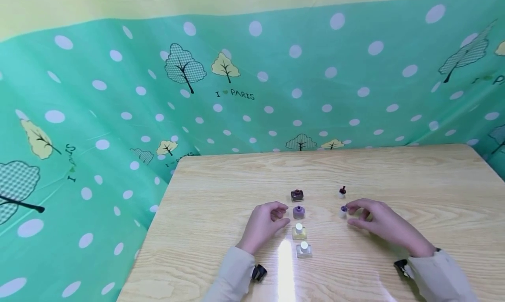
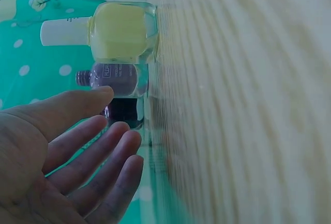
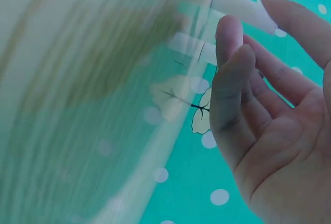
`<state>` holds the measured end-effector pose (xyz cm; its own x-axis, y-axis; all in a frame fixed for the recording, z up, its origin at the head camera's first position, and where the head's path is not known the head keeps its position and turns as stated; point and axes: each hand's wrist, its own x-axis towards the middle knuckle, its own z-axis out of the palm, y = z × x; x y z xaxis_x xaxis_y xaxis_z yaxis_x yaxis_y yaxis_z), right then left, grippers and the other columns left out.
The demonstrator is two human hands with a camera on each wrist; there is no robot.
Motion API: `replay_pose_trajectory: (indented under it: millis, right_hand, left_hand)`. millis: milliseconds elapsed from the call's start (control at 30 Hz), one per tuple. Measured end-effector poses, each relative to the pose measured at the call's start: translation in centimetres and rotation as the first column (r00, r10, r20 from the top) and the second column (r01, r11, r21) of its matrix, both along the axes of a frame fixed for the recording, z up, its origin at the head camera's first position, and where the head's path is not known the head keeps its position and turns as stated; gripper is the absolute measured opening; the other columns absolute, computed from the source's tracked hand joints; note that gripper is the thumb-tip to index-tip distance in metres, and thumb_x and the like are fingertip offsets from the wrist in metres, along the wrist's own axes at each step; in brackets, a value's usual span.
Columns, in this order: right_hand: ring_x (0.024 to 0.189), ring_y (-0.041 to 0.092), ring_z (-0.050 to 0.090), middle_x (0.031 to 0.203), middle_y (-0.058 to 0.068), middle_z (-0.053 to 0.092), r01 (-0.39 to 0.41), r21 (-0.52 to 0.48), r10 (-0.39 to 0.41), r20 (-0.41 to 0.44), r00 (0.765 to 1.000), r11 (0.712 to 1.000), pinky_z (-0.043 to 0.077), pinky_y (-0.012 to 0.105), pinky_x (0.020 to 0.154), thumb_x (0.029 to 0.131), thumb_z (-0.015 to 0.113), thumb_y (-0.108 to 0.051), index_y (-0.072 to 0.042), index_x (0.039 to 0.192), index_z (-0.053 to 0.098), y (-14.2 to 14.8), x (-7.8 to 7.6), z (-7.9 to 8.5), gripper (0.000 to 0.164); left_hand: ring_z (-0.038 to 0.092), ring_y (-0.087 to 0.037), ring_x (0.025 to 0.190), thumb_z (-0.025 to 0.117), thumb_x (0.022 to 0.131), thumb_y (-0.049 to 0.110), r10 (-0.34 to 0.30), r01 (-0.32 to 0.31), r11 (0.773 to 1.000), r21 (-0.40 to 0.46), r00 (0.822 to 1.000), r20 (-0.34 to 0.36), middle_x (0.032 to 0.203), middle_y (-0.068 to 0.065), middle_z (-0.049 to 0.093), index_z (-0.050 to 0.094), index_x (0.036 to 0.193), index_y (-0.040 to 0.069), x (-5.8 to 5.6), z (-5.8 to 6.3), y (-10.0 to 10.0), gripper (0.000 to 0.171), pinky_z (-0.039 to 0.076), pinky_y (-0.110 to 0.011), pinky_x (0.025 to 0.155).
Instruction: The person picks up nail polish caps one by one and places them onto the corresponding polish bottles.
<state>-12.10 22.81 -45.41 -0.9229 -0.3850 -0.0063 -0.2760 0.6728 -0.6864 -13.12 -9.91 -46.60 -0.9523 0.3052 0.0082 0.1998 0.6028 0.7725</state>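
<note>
In the head view several small nail polish bottles line up front to back: a dark one [image 1: 297, 196], a purple one [image 1: 298, 213], a yellow one [image 1: 299, 233] and a clear one [image 1: 304, 251]. The dark and purple bottles are uncapped; white caps top the other two. Beside the purple bottle [image 2: 116, 79], my left hand [image 1: 266, 223] hovers with loosely bent fingers, holding nothing. My right hand [image 1: 372, 218] has its fingertips right at a white cap [image 1: 342, 213] standing brush-up, thumb and finger spread apart. Behind it stands another upturned cap [image 1: 342, 193] with a dark brush.
The bottles and caps stand on a light wood table [image 1: 221, 179]. A green dotted cloth [image 1: 252, 83] hangs behind the table and along its left side. Dark wrist devices [image 1: 259, 272] sit at both sleeves.
</note>
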Motion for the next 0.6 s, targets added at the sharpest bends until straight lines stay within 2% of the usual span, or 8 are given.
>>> replay_pose_trajectory:
  millis: [167, 467, 600]
  right_hand:
    - [0.075, 0.001, 0.056, 0.101, 0.003, 0.068, 0.01, 0.017, -0.01, 0.006, 1.0, 1.0, 0.051, 0.022, 0.063, 0.087, 0.076, -0.021, 0.001, 0.117, 0.067, -0.5, -0.1, -0.1, 0.038]
    - [0.074, 0.003, 0.054, 0.097, -0.003, 0.068, 0.03, 0.065, -0.032, 0.035, 0.999, 0.997, 0.048, 0.022, 0.062, 0.087, 0.077, -0.023, -0.004, 0.114, 0.069, -1.1, -0.4, -0.1, 0.034]
    - [0.074, 0.005, 0.055, 0.097, -0.004, 0.069, 0.036, 0.084, -0.04, 0.042, 0.998, 0.996, 0.049, 0.022, 0.062, 0.086, 0.077, -0.024, -0.005, 0.113, 0.07, -1.3, -0.6, -0.1, 0.035]
  left_hand:
    - [0.064, -0.005, 0.081, 0.079, 0.084, 0.018, -0.003, 0.003, 1.0, 0.001, 1.0, 0.008, 0.096, -0.002, 0.072, 0.072, 0.111, 0.009, -0.4, -0.1, 0.4, 0.03, 0.055, -0.018, 0.076]
    - [0.066, -0.008, 0.085, 0.081, 0.082, 0.017, -0.016, 0.016, 1.0, 0.001, 1.0, 0.022, 0.099, -0.001, 0.073, 0.072, 0.111, 0.01, -1.1, -0.4, 1.1, 0.031, 0.054, -0.017, 0.076]
    - [0.064, -0.004, 0.082, 0.081, 0.082, 0.017, -0.017, 0.017, 1.0, 0.0, 0.999, 0.037, 0.097, 0.0, 0.073, 0.073, 0.109, 0.011, -1.3, -0.4, 1.5, 0.03, 0.054, -0.016, 0.075]
